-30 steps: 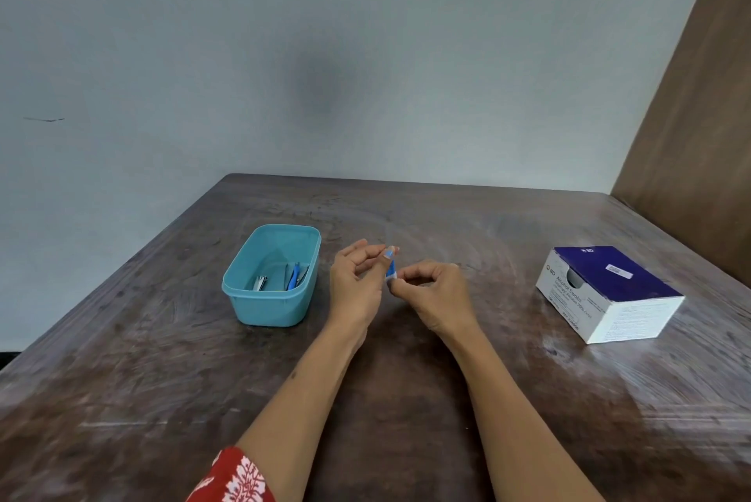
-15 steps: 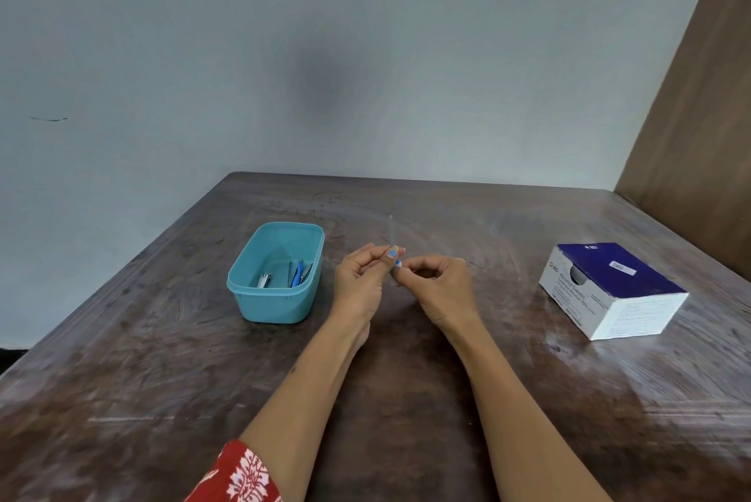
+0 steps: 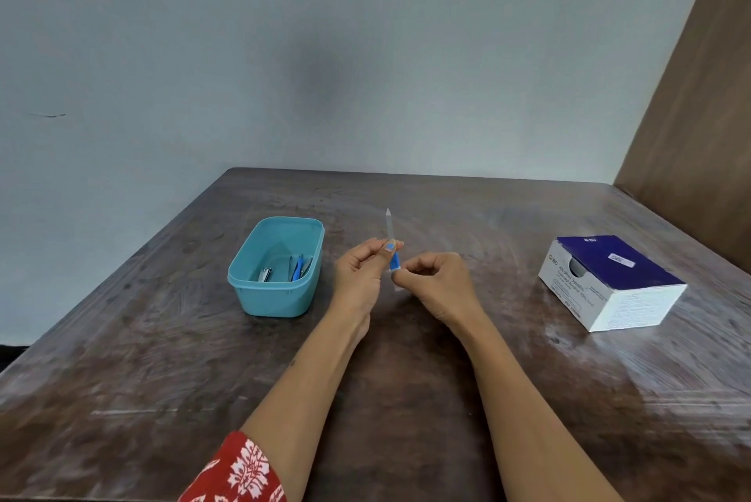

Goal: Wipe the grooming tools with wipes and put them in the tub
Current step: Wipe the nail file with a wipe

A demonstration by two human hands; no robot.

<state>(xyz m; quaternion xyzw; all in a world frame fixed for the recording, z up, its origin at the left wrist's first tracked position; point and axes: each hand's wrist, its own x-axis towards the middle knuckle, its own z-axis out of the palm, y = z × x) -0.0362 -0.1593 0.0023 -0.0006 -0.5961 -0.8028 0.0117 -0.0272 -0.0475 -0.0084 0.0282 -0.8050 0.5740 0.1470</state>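
A thin nail file (image 3: 389,225) with a blue handle (image 3: 394,262) stands nearly upright above the table's middle, metal tip up. My left hand (image 3: 359,278) pinches it where blade meets handle. My right hand (image 3: 437,284) pinches the handle's lower end, and a small white wipe (image 3: 397,288) peeks out under its fingers. To the left sits the teal tub (image 3: 271,304). Inside it lie a metal nail clipper (image 3: 265,274) and blue-handled tools (image 3: 298,267).
A blue-and-white box of alcohol swabs (image 3: 613,282) lies at the right on the dark wooden table (image 3: 406,400). A grey wall runs behind the table and a brown panel stands at the far right. The tub is about a hand's width from my left hand.
The file, mostly hidden between my fingers a second ago, now shows its whole blade above my left fingers. My right hand has slid down to the handle's lower end.
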